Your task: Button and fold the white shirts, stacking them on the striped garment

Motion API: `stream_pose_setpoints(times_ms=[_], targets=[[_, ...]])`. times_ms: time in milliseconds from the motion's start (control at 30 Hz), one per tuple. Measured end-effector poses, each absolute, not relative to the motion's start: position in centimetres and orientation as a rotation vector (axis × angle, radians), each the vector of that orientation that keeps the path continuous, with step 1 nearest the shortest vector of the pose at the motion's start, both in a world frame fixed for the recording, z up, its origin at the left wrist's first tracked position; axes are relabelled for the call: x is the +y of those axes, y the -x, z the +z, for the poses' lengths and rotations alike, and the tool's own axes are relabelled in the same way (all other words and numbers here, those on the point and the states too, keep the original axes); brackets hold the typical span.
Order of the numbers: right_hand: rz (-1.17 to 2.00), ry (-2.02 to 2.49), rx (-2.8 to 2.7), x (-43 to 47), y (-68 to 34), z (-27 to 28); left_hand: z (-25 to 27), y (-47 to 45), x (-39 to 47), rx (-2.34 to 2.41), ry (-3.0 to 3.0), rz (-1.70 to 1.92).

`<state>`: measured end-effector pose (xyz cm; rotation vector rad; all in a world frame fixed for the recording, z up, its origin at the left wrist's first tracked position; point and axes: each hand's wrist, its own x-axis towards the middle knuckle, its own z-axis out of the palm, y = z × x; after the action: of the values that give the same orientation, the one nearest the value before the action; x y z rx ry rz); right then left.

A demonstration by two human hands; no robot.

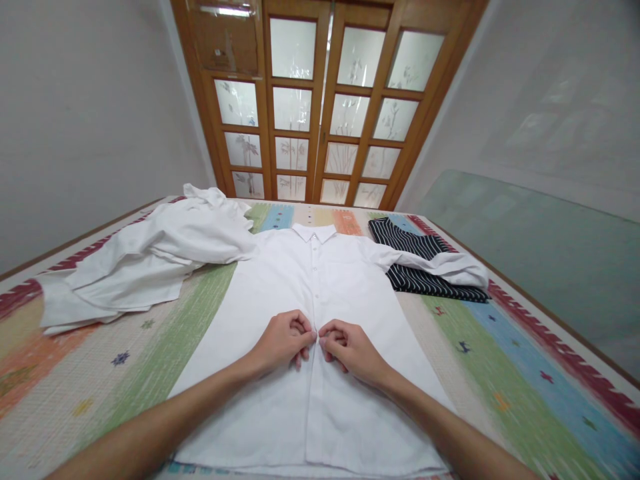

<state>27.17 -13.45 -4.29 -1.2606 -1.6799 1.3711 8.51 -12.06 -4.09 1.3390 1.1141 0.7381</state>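
A white button-up shirt lies spread face up, its collar away from me. Several buttons down its front placket look fastened above my hands. At mid-placket, my left hand pinches one edge of the shirt front. Facing it, my right hand grips the placket with thumb and forefinger, and the fingertips of both hands nearly meet. Whatever button sits between them is hidden. The shirt's sleeve on the right reaches over a folded black-and-white striped garment.
A heap of white clothing lies to the left, touching the shirt's shoulder. Under everything is a colourful patterned cloth. A pale green panel leans by the right wall. Wooden glazed doors stand beyond the far edge.
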Motion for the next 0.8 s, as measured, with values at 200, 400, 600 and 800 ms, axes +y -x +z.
stream_pose_setpoints(times_ms=[200, 400, 600, 800], targets=[[1.399, 1.26, -1.645, -13.6, -27.1, -4.2, -4.2, -8.7, -11.9, 1.091, -1.182, 0.806], [1.396, 1.235, -1.67, -13.7, -27.1, -4.0, -3.2, -8.6, -12.2, 1.193, -1.428, 0.741], [1.402, 1.24, -1.656, -13.9, -27.1, -4.1, -3.5, -8.7, -12.3, 1.2, -1.461, 0.762], [1.398, 1.266, -1.649, -13.9, -27.0, -3.8, -4.3, -8.6, -12.1, 1.171, -1.457, 0.782]])
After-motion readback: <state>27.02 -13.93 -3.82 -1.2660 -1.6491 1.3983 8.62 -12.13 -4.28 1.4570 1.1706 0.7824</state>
